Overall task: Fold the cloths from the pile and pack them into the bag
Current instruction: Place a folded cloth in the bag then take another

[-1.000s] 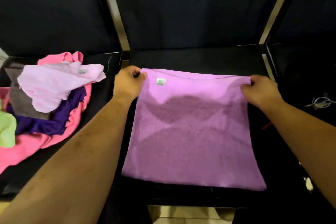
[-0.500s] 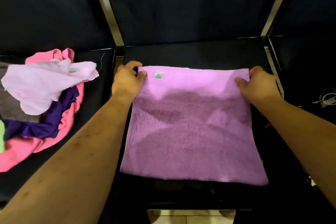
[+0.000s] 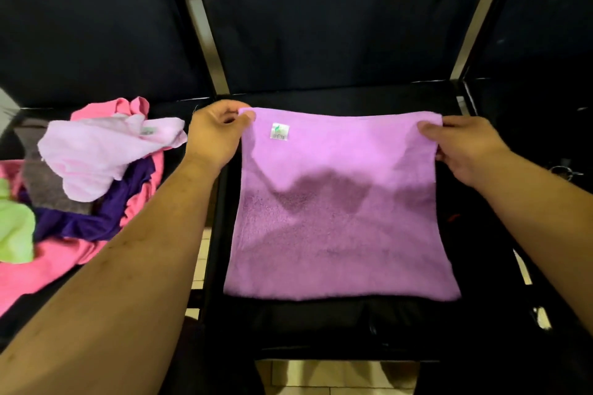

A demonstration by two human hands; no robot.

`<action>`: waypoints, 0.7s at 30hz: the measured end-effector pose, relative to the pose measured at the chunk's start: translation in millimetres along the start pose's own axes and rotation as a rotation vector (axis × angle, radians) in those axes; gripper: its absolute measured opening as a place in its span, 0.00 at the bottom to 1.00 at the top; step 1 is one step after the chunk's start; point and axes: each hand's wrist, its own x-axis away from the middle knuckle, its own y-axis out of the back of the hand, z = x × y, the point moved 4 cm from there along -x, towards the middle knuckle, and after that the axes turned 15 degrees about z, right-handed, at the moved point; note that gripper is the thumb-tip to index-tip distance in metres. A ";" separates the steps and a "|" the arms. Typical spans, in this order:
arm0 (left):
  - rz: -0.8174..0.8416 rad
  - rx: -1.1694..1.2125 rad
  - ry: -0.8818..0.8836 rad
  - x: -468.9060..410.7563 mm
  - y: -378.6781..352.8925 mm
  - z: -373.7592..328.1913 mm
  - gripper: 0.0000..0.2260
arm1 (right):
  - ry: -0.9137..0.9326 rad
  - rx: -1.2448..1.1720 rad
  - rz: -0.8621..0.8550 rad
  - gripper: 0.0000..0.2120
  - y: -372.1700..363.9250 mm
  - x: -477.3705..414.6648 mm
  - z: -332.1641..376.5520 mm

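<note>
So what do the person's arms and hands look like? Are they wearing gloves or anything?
No gloves. The left hand and right hand are bare, with no rings visible. The left arm and right arm are bare too: no sleeves reach into view, and there is no watch or bracelet at either wrist.

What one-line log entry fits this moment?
purple cloth: spread out | left hand: pinches far-left corner | right hand: pinches far-right corner | pile: at left

An indoor work station is indicated: black cloth-covered tabletops [image 3: 337,99] are framed by metal bars [image 3: 205,32], and a tiled floor [image 3: 337,375] is seen below
</note>
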 end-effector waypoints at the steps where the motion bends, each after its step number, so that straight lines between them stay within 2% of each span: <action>1: -0.002 0.032 -0.010 6.8 2.2 -4.5 0.03 | -0.008 -0.091 0.015 0.06 0.0 4.1 3.0; 4: -0.013 0.117 -0.036 24.6 17.1 -25.5 0.04 | 0.009 -0.298 0.068 0.04 2.6 18.3 19.7; 7: -0.056 0.178 -0.076 50.6 34.2 -53.7 0.05 | 0.060 -0.389 0.120 0.04 5.3 44.5 37.1; 9: -0.067 0.181 -0.097 70.8 43.7 -67.0 0.06 | 0.114 -0.363 0.121 0.02 10.3 68.3 47.2; 14: -0.076 0.171 -0.182 118.8 82.7 -121.3 0.10 | 0.283 -0.189 0.148 0.08 33.1 133.1 92.0; 21: -0.036 0.137 -0.229 195.8 106.6 -157.2 0.08 | 0.337 -0.076 0.175 0.08 54.4 198.8 108.7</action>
